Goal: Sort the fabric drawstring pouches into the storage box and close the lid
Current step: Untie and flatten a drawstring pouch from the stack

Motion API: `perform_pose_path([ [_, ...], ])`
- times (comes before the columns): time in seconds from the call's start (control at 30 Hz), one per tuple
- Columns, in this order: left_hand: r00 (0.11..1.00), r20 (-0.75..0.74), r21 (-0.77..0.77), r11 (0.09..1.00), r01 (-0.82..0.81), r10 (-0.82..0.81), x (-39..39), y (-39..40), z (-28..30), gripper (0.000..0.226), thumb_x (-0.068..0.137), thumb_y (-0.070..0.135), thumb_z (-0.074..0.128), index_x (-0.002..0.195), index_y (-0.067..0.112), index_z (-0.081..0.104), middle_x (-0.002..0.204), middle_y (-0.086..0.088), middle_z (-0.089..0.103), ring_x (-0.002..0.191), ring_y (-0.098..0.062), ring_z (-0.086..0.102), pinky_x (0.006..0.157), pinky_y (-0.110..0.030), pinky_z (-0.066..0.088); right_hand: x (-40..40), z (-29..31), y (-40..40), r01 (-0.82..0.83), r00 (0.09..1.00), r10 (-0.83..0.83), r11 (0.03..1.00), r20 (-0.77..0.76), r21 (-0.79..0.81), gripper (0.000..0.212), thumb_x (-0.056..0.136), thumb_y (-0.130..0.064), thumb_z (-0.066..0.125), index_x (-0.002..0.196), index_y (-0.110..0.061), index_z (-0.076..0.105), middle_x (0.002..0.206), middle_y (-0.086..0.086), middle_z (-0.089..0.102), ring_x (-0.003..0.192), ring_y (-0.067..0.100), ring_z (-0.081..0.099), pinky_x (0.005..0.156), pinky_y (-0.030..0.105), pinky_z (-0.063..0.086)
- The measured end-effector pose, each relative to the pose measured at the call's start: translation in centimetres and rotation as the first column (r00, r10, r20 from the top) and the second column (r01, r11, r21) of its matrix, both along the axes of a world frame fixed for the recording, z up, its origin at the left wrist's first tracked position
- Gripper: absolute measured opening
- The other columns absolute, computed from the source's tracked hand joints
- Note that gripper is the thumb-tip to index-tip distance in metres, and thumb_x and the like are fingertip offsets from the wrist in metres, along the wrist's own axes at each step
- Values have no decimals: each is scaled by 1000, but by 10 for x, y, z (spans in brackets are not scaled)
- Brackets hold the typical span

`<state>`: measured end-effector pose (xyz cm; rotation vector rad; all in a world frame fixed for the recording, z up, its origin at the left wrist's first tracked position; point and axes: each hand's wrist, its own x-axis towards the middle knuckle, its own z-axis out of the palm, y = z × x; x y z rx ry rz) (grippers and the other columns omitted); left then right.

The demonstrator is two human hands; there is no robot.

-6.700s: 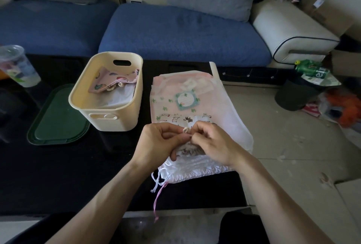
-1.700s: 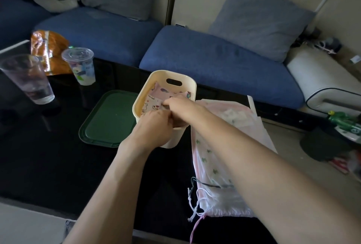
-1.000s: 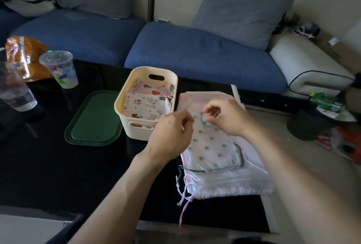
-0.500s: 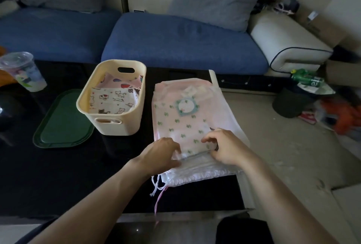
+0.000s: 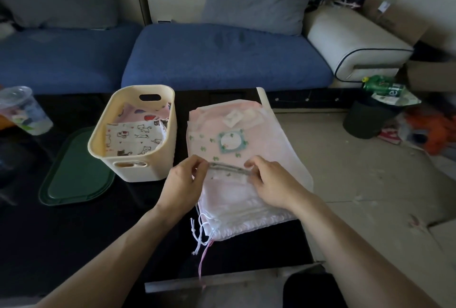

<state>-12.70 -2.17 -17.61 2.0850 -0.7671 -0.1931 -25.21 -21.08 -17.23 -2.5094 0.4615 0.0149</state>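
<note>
Half a second ago both hands lay low on the stack; now the left hand (image 5: 183, 182) and right hand (image 5: 269, 179) pinch the green-printed pouch (image 5: 222, 146) by its drawstring hem, one at each end, folding it back (the fold has begun). Left of the left fingers stands the storage box (image 5: 148, 174), the cat-print pouch (image 5: 133, 138) inside; its green lid (image 5: 76, 177) lies beyond, so closing waits.

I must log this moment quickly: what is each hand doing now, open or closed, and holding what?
Left hand: pinches the near edge of the top pouch.
Right hand: pinches the same edge at its other end.
</note>
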Motion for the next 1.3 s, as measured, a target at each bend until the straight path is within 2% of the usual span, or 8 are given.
perform_pose_path([
  [0.23, 1000, 0, -13, 1000, 2, -2, -4, 15, 8, 14, 89, 11, 71, 101, 18, 69, 80, 14, 69, 70, 3, 66, 63, -7, 49, -2, 7, -7, 141, 970, -164, 981, 182, 131, 17, 93, -31, 71, 104, -23, 63, 81, -14, 67, 72, -1, 63, 64, 15, 49],
  [0.53, 999, 5, 75, 996, -41, 41, 12, 21, 5, 6, 92, 14, 68, 86, 13, 70, 76, 7, 70, 74, -8, 66, 68, -19, 54, -17, 16, -20, 77, 997, -72, 968, -30, 237, 17, 99, -14, 59, 92, -29, 65, 85, -13, 69, 79, 6, 65, 70, 21, 48],
  [0.67, 993, -20, 112, 987, -115, 118, 17, 25, 15, 28, 92, 36, 67, 76, 12, 63, 63, -5, 67, 58, -20, 65, 57, -31, 56, -22, 20, -27, 123, 992, -129, 963, 9, 240, 36, 103, -27, 53, 82, 0, 63, 57, -31, 58, 62, 17, 60, 58, 31, 41],
  [0.8, 959, -281, 130, 991, -8, 45, 17, 25, 25, 54, 101, 42, 48, 69, 0, 57, 52, -11, 59, 46, -22, 54, 56, -33, 50, -28, 22, -37, 169, 983, -184, 938, 22, 301, 54, 101, -47, 51, 66, -6, 49, 58, 2, 51, 58, 22, 51, 68, 44, 51],
  [0.93, 861, -507, -165, 975, -148, 45, 18, 24, 28, 46, 103, 26, 49, 66, 0, 58, 57, -12, 58, 55, -25, 53, 64, -40, 47, -33, 24, -42, 265, 934, -343, 855, 102, 445, 55, 100, -43, 57, 60, -5, 59, 61, 6, 65, 63, 21, 65, 82, 36, 54],
  [1.1, 741, -667, -504, 776, -380, -71, 19, 18, 35, 16, 94, 9, 60, 79, 5, 59, 71, -6, 62, 71, -17, 61, 70, -29, 56, -27, 22, -47, 321, 757, -652, 424, 39, 847, 32, 88, -22, 75, 60, -12, 63, 72, 9, 64, 72, 20, 65, 78, 39, 59],
  [1.2, 632, -715, -633, 660, -404, -299, 17, 15, 50, 33, 95, 6, 50, 66, 12, 65, 72, -3, 66, 81, -15, 67, 94, -32, 49, -24, 34, -48, 16, 668, -738, -108, -91, 994, 26, 88, -8, 64, 64, -13, 54, 77, 6, 64, 86, 23, 70, 79, 36, 54],
  [1.3, 529, -733, -671, 585, -455, -428, 13, 14, 59, 47, 97, 14, 48, 50, 21, 53, 55, 2, 48, 60, -15, 54, 87, -34, 48, -27, 44, -45, -223, 650, -751, -339, -120, 914, 26, 78, -12, 66, 62, -17, 46, 79, 2, 66, 93, 25, 72, 91, 38, 50],
])
